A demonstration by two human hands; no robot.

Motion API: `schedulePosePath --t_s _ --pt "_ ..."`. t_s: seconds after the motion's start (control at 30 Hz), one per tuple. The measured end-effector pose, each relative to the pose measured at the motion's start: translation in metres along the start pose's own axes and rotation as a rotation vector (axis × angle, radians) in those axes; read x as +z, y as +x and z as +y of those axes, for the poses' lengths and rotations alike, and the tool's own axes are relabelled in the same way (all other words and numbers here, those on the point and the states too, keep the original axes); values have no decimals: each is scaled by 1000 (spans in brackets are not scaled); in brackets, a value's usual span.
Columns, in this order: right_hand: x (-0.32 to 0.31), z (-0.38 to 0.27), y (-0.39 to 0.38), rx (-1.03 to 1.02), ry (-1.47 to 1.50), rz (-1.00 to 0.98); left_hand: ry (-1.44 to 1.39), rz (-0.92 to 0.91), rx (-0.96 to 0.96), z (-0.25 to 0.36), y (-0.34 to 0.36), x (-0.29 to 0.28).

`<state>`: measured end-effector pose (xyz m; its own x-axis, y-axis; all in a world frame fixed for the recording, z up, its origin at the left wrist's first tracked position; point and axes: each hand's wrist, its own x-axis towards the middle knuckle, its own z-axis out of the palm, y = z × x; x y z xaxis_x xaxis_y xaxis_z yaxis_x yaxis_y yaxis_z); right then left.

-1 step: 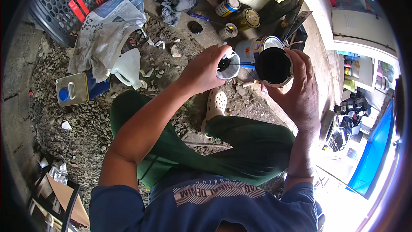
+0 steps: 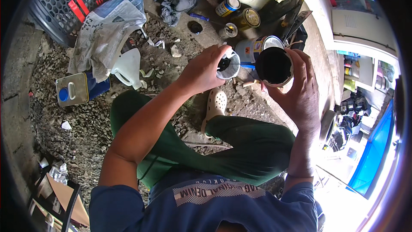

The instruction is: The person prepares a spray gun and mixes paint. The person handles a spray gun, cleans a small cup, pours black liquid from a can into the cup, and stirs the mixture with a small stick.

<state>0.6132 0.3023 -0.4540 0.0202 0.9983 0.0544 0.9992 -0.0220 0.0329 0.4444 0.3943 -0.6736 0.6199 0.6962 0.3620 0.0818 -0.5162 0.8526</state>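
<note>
My left hand is wrapped round a small white cup, tilted so that its mouth faces right; black stuff shows inside. Just right of it, my right hand grips a round tin by its side, thumb below and fingers above. The tin is tipped over, with its wide mouth toward me, and its inside is black. Cup and tin are a small gap apart. Behind the tin stands a larger paint can with a pale label, partly hidden by it.
Beyond my hands are more paint cans, an open tin, a black round pot and a blue-handled tool. Leftward lie newspaper, a white plastic funnel, a rectangular metal can and a black crate. Gravel covers the ground.
</note>
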Motion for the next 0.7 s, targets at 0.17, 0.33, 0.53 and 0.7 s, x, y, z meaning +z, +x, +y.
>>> schedulePosePath --t_s 0.17,0.33,0.53,0.7 --pt "0 0 2 -7 -14 11 0 -4 -4 -2 -1 0" --pt "1 2 2 -5 -2 19 -13 -25 -35 -2 -1 -1" --pt "0 -1 2 12 -22 8 -26 -34 -49 -3 -2 -1" --pt "1 0 2 -11 -19 13 -11 -30 -38 -4 -2 -1"
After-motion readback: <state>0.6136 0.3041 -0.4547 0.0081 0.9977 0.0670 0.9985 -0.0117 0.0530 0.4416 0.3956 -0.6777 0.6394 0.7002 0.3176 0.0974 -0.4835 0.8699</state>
